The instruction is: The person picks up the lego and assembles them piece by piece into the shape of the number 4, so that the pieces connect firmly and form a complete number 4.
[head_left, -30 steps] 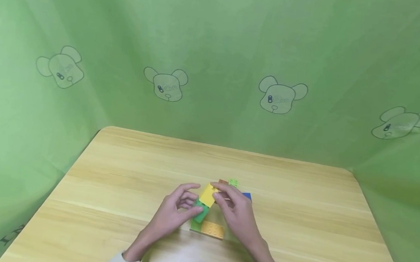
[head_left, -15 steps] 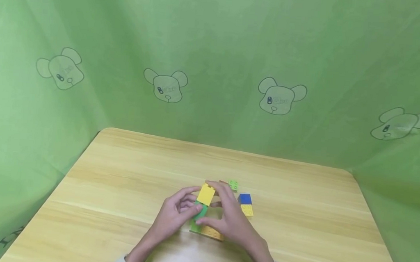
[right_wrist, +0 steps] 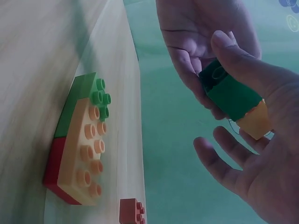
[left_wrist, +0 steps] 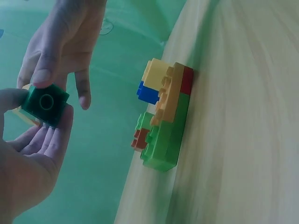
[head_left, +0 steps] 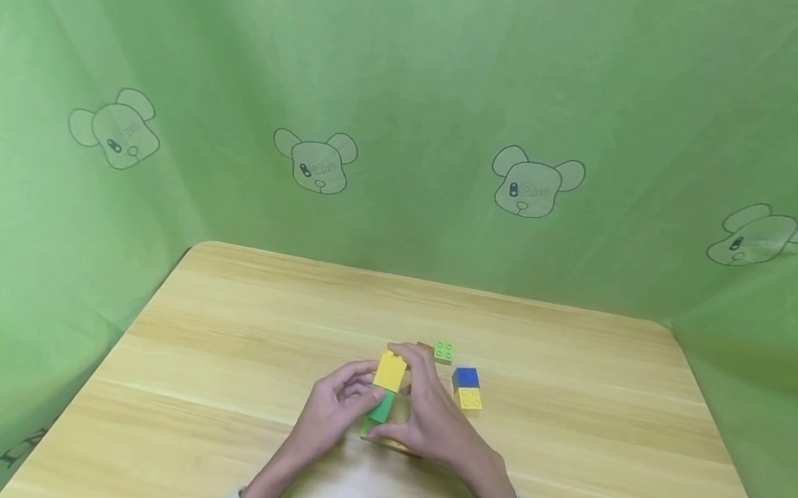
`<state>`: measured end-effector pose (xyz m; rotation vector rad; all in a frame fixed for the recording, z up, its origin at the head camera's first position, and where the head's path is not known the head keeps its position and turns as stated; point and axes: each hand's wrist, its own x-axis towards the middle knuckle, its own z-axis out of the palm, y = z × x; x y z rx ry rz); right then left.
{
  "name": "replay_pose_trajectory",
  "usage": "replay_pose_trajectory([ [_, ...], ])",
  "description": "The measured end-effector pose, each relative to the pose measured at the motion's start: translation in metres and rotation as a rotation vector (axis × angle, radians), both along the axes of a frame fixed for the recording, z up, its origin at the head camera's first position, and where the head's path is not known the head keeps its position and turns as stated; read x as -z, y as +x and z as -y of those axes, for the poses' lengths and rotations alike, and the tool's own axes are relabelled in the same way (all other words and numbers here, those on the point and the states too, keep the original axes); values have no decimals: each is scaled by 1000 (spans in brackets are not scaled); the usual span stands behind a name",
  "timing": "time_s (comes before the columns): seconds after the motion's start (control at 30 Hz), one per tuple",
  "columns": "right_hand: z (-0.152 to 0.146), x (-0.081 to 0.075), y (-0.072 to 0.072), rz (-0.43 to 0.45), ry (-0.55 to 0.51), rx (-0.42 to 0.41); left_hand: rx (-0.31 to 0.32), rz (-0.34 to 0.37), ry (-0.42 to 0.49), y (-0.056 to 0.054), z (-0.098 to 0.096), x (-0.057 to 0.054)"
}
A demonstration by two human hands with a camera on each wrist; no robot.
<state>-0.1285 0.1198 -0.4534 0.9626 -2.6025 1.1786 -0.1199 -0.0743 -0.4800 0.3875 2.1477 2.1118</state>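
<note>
Green cloth [head_left: 414,62] with printed animal heads hangs behind a wood-grain tabletop [head_left: 262,293]. Above this, both hands hold a yellow plastic block [head_left: 390,370] and a green plastic block [head_left: 382,408], end to end. Left hand [head_left: 333,408] pinches the green one between thumb and fingers. Right hand [head_left: 436,418] bends its forefinger over the yellow one's far end, its thumb towards the green end. Below is a joined structure of orange, green and red blocks [right_wrist: 72,154]. I judge the held pair light, stiff, not fragile, perhaps slightly slippery; its flat side walls seem the safest grip.
</note>
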Motion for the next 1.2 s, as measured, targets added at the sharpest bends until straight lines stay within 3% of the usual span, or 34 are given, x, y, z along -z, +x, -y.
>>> replay_pose_trajectory([
  [0.57,-2,0,-4,-56,-2,-22,3,-48,62,2,-3,-5],
  [0.73,-4,1,-5,-102,-25,-27,13,-50,59,3,-4,-5],
  [1.03,-5,-3,-5,-58,-73,-32,-5,-1,76,4,-6,-13],
  [1.2,-5,-1,-6,-105,-89,-60,-2,-15,84,4,-4,-11],
])
